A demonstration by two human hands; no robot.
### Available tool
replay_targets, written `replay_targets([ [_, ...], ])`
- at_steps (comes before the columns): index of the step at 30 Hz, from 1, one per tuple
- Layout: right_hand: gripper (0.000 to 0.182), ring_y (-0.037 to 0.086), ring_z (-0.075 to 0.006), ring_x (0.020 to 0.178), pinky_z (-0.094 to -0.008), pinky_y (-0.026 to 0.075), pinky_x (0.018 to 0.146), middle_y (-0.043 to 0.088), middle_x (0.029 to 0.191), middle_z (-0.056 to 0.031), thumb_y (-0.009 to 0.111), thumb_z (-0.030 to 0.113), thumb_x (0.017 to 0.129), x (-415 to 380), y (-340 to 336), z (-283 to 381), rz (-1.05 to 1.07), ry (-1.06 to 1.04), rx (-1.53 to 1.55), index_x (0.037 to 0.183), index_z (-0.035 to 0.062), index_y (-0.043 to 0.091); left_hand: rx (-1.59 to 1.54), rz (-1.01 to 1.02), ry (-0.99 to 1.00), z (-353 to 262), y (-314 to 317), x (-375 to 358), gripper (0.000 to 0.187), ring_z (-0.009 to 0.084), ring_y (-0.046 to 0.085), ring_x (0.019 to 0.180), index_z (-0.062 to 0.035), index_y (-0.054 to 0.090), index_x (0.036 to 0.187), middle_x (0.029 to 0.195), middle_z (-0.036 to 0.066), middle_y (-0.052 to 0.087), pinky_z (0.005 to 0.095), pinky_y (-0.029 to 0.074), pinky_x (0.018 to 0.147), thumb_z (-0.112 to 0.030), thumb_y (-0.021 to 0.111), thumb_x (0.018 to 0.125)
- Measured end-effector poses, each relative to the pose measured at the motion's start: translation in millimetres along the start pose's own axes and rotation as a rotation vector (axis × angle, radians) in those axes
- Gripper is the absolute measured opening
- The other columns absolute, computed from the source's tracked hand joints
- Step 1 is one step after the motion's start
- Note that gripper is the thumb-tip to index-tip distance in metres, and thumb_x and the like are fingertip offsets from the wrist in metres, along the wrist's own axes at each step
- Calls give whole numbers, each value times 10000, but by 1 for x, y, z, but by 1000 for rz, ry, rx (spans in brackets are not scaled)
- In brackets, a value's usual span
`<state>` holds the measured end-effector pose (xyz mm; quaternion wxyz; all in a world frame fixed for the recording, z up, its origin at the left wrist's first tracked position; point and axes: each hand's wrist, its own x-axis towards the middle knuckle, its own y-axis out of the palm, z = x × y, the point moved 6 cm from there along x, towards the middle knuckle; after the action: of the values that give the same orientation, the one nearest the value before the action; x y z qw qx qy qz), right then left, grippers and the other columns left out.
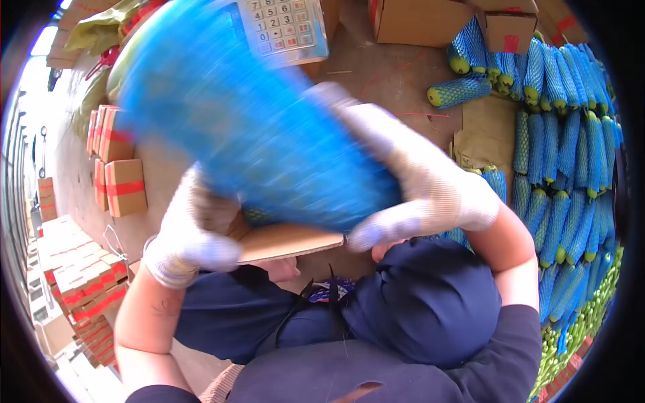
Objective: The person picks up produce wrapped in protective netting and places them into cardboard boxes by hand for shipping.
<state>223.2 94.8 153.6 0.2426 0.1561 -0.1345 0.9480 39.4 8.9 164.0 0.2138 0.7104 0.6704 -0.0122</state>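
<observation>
A large blue-netted gourd (pixel 248 127), smeared by motion, is held up in front of me, tilted from upper left to lower right. It may be more than one gourd; the blur hides this. My right hand (pixel 430 174), in a whitish knit glove, grips its lower right end with the thumb below and the fingers above. At its lower left side, my left hand (pixel 198 232), gloved too, has its fingers partly hidden behind the netting. Just beneath is a cardboard box (pixel 295 244), its edge showing between my hands.
A scale with a number keypad (pixel 281 27) stands at the top. On the right lie rows of blue-netted gourds (pixel 564 148), with one loose gourd (pixel 460 91) nearer. Cardboard boxes (pixel 423 23) sit at the back, and red-taped cartons (pixel 124 187) are stacked left.
</observation>
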Motion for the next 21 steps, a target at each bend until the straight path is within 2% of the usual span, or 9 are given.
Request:
replay_targets([
  [2, 840, 406, -348, 1332, -465, 299, 1115, 412, 1444, -241, 743, 392, 836, 22, 26, 2, 159, -159, 24, 1465, -19, 370, -179, -137, 105, -20, 2, -15, 976, 263, 471, 1314, -48, 352, 1484, 1396, 133, 488, 450, 387, 1097, -222, 862, 671],
  [3, 763, 446, -326, 1305, -454, 337, 1095, 400, 1472, -215, 718, 355, 867, 28, 16, 16, 161, -158, -43, 1447, -26, 402, 53, -120, 104, -21, -18, -24, 900, 256, 505, 1279, -62, 409, 1438, 1345, 115, 533, 436, 418, 1071, -212, 857, 671],
  [5, 675, 513, -267, 1253, -399, 395, 1056, 454, 1449, -183, 684, 306, 902, 14, -15, 6, -143, 13, 70, 1434, -24, 434, 560, -86, 137, -15, -29, -32, 824, 241, 594, 1143, -34, 462, 1344, 1272, 130, 584, 395, 504, 967, -309, 874, 686],
  [7, 509, 593, -177, 1106, -310, 455, 983, 617, 1224, -109, 621, 187, 932, -18, -46, 0, -519, 70, 173, 1387, -8, 503, 1177, 5, 269, 8, -35, -34, 687, 268, 609, 1106, -45, 538, 1266, 1185, 130, 620, 388, 492, 967, -236, 851, 685],
  [10, 499, 622, -175, 1062, -313, 466, 973, 645, 1190, -104, 622, 191, 943, -99, -84, -22, -853, 214, 102, 1375, -29, 508, 1462, 88, 157, 39, -36, -15, 752, 388, 604, 1030, -75, 534, 1293, 1118, 183, 629, 441, 496, 917, -174, 821, 604],
  [11, 493, 635, -178, 1033, -311, 471, 966, 649, 1183, -109, 628, 197, 944, -128, -87, -26, -959, 263, 113, 1366, -34, 516, 1522, 108, -45, 52, -38, -1, 715, 392, 601, 1073, -72, 544, 1289, 1132, 209, 633, 422, 485, 939, -240, 816, 649],
  [14, 537, 639, -173, 1042, -295, 485, 919, 646, 1204, -115, 612, 259, 961, -214, -93, -51, -1085, 343, 37, 1392, -34, 481, 1566, 276, -279, 95, -44, 42, 751, 418, 592, 1079, -32, 527, 1301, 1154, 254, 632, 420, 469, 955, -318, 793, 660],
  [19, 475, 635, -166, 1023, -293, 487, 926, 669, 1126, -120, 683, 239, 926, -323, -82, -56, -1320, 668, -269, 1314, -8, 564, 1326, 505, -312, 172, -82, 85, 743, 383, 512, 1253, -26, 479, 1365, 1325, 232, 565, 412, 393, 1074, -229, 762, 708],
  [21, 475, 648, -206, 1038, -320, 493, 934, 663, 1146, -147, 688, 251, 916, -389, -81, -79, -1424, 780, -391, 1304, 5, 570, 1557, 309, -219, 151, -70, 71, 635, 426, 523, 1189, -38, 525, 1302, 1265, 246, 578, 445, 417, 1032, -192, 756, 731],
])
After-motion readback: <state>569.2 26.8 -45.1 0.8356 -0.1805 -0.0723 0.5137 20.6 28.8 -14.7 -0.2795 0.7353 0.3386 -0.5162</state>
